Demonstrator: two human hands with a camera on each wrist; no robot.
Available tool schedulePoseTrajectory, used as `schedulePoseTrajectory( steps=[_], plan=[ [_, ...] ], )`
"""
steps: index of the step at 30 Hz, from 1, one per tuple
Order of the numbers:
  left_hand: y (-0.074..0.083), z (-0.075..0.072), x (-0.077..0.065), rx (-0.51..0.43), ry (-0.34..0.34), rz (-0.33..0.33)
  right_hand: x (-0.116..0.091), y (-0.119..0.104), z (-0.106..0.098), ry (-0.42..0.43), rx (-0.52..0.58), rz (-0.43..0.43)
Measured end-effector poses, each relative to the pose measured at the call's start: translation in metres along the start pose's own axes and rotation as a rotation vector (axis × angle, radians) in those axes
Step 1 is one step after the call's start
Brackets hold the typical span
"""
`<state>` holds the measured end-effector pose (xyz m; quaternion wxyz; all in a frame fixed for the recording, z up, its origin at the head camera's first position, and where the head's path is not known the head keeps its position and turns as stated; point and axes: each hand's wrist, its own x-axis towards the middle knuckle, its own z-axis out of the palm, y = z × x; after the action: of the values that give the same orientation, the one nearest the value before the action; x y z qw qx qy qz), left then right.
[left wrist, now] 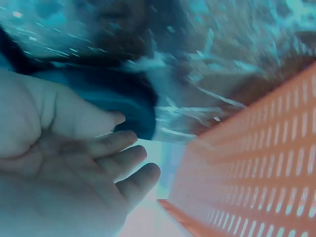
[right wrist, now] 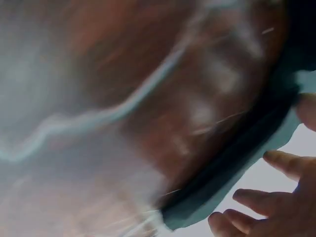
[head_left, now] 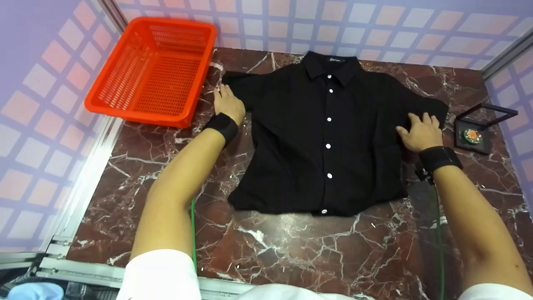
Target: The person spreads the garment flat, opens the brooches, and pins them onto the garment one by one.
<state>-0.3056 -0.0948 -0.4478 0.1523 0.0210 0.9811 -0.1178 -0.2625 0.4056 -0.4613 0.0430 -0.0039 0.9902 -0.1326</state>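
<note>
A black short-sleeved button-up shirt (head_left: pixel 287 125) lies spread front side up, its collar at the far side and its white buttons running down the middle. Beside the sleeve on the left, my left hand (head_left: pixel 229 105) touches the cuff area with relaxed fingers. The left wrist view shows that hand (left wrist: pixel 74 148) with thumb and fingers extended near the dark sleeve (left wrist: pixel 136 106). Over the opposite sleeve, my right hand (head_left: pixel 422 133) rests with its fingers spread. In the right wrist view its fingertips (right wrist: pixel 247 197) are at the sleeve edge (right wrist: pixel 222 177); nothing is pinched.
A red plastic basket (head_left: pixel 200 71) stands left of the shirt, close to my left hand. To the right sits a small black open case (head_left: pixel 479 146) holding a round green-and-orange item (head_left: pixel 472 136). The dark red marbled tabletop (head_left: pixel 291 250) is bounded by patterned walls (head_left: pixel 316 25).
</note>
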Motion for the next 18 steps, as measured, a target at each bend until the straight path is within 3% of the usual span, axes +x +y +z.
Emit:
schedulePoseTrajectory(
  steps=[3, 8, 12, 18],
  plan=[
    [0.002, 0.004, -0.017, -0.044, 0.04, 0.061, 0.001, -0.018, -0.001, 0.069, 0.015, -0.025],
    [-0.001, 0.012, -0.054, -0.098, 0.174, 0.217, -0.003, -0.059, 0.001, 0.15, 0.062, -0.143],
    [-0.009, 0.021, -0.088, -0.198, 0.29, 0.355, -0.011, -0.094, 0.007, 0.157, 0.079, -0.279],
    [-0.021, 0.034, -0.135, -0.403, 0.383, 0.598, -0.023, -0.143, 0.019, 0.112, 0.076, -0.473]
  ],
)
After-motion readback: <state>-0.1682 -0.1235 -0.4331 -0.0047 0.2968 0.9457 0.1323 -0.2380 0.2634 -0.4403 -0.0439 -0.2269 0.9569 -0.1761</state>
